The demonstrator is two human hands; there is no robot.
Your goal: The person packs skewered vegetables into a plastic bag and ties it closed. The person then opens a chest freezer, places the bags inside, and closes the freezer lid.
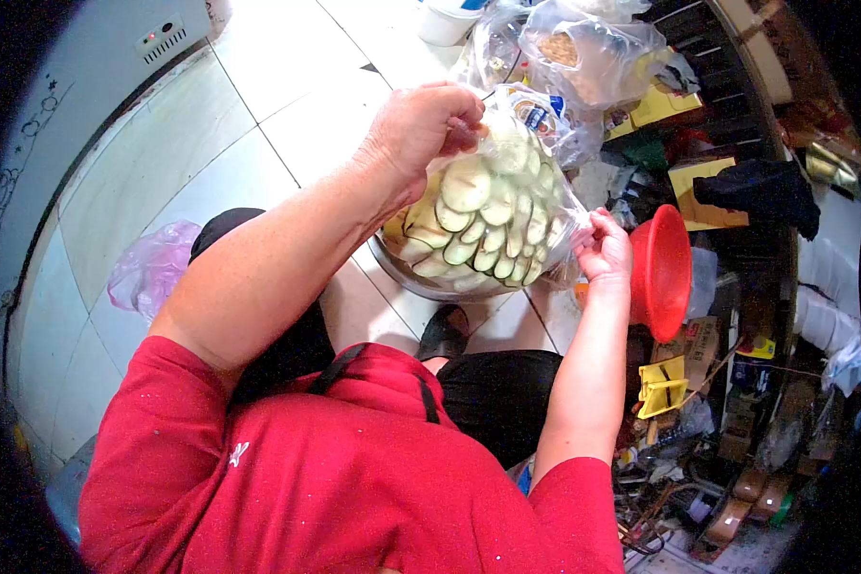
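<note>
My left hand [429, 134] is closed, pinching the upper left edge of a clear plastic bag [566, 206]. On the other side, my right hand [605, 251] grips the bag's right edge between bent fingers. Many pale green vegetable slices [488, 215] with dark green rims, resembling zucchini or eggplant, show through the plastic between my hands. Beneath them is a round metal bowl [407, 275], of which only the lower left rim is visible. Whether the slices lie inside the bag or under it in the bowl, I cannot tell.
A red plastic basin [662, 273] stands on its side right of my right hand. Filled plastic bags [584, 57] and a white bucket [445, 24] are farther ahead. Cluttered shelves [765, 191] line the right side. A pink bag [151, 268] lies on the tiled floor [297, 105] at left.
</note>
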